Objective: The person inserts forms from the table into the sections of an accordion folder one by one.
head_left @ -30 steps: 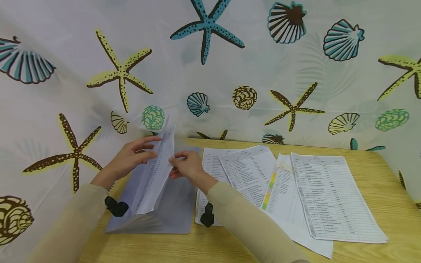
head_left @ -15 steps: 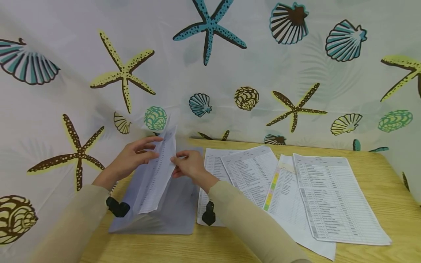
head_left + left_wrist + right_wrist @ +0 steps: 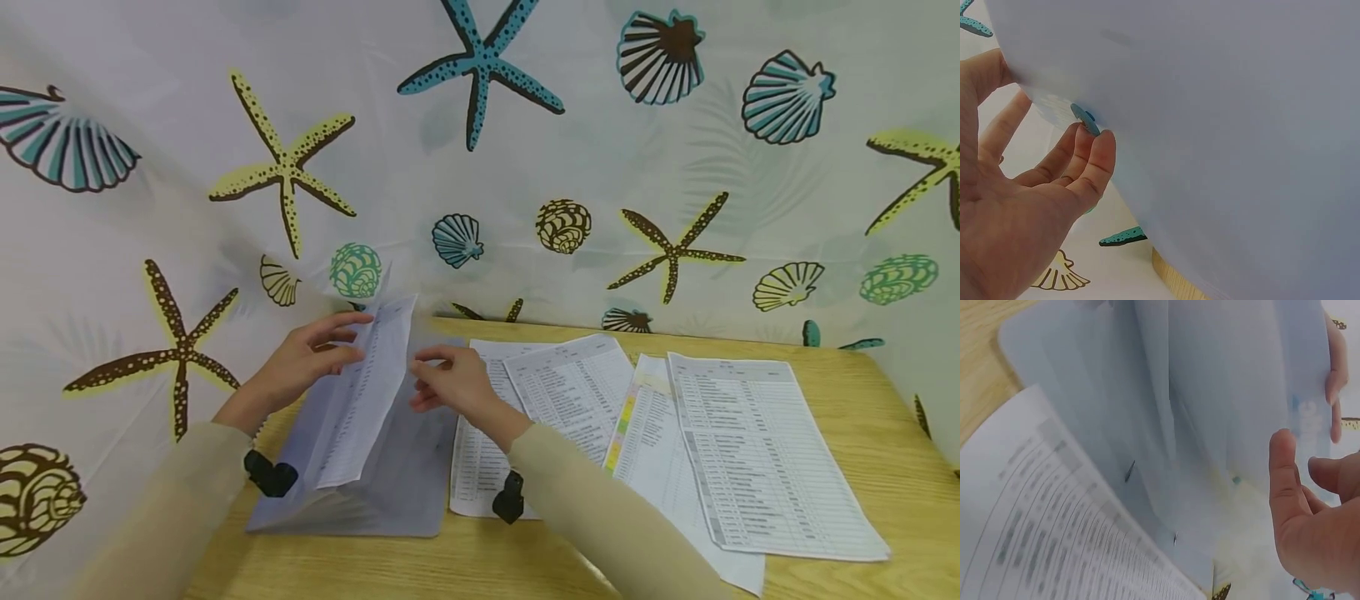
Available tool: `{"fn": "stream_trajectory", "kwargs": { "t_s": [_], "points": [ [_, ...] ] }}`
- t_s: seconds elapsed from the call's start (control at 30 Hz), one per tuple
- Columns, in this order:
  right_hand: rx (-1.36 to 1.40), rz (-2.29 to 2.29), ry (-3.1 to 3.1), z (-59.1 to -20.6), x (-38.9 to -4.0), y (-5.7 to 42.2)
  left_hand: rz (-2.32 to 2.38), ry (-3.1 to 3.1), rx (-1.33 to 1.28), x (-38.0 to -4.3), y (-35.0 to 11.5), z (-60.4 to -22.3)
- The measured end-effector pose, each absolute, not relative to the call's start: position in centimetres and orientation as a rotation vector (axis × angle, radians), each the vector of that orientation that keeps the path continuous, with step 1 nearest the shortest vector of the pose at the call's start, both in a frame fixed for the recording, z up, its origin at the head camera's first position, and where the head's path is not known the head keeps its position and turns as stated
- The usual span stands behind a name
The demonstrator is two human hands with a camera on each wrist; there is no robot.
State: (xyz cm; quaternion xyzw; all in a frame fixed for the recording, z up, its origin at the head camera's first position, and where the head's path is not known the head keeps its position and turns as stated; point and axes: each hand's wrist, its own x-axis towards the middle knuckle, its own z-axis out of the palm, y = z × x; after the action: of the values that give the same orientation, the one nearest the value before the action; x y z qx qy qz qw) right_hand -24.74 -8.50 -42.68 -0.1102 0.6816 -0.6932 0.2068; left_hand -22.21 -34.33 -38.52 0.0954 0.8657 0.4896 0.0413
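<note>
Wood-grain table (image 3: 855, 417) before seashell-print curtain (image 3: 787, 183). Steady raised folder flap (image 3: 1222, 150), pinched by left hand (image 3: 300, 354) — bring empty, loosely spread right hand (image 3: 453, 379) to nearby edge of printed sheet (image 3: 367, 392), leaning inside document folder (image 3: 416, 492).

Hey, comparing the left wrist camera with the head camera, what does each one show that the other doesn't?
Only the left wrist view shows a small blue disc on the outside of the folder, close by the left hand.

Only the head view shows the right hand, the raised printed sheet between the hands, and the loose printed sheets spread on the wooden table.

Both show the left hand, the folder, part of the wooden table and the sea-patterned cloth.
</note>
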Motion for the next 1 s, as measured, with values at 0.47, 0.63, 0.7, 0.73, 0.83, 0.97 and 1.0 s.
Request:
{"fn": "stream_trajectory", "kwargs": {
  "t_s": [0.47, 0.63, 0.7, 0.73, 0.83, 0.97, 1.0],
  "points": [
    [-0.088, -2.015, 1.966, -44.3, -25.8, 1.6, 1.471, 2.641, 0.313, -22.6, -34.0, -38.5],
    [-0.007, -2.021, 2.058, -44.7, -26.2, 5.8, 1.467, 2.644, 0.336, -22.6, -34.0, -38.7],
    [0.03, -2.011, 2.103, -44.9, -26.3, 7.4, 1.463, 2.648, 0.338, -22.5, -34.0, -38.8],
    [0.046, -2.007, 2.119, -45.0, -26.4, 8.2, 1.46, 2.651, 0.337, -22.5, -34.0, -38.8],
    [0.085, -1.995, 2.159, -45.2, -26.3, 10.4, 1.453, 2.655, 0.337, -22.5, -34.0, -38.9],
    [0.144, -1.968, 2.224, -45.6, -26.0, 13.1, 1.451, 2.655, 0.345, -22.7, -33.9, -39.0],
    [0.161, -1.963, 2.237, -45.8, -25.9, 13.8, 1.451, 2.654, 0.345, -22.7, -33.9, -39.0]
  ]
}}
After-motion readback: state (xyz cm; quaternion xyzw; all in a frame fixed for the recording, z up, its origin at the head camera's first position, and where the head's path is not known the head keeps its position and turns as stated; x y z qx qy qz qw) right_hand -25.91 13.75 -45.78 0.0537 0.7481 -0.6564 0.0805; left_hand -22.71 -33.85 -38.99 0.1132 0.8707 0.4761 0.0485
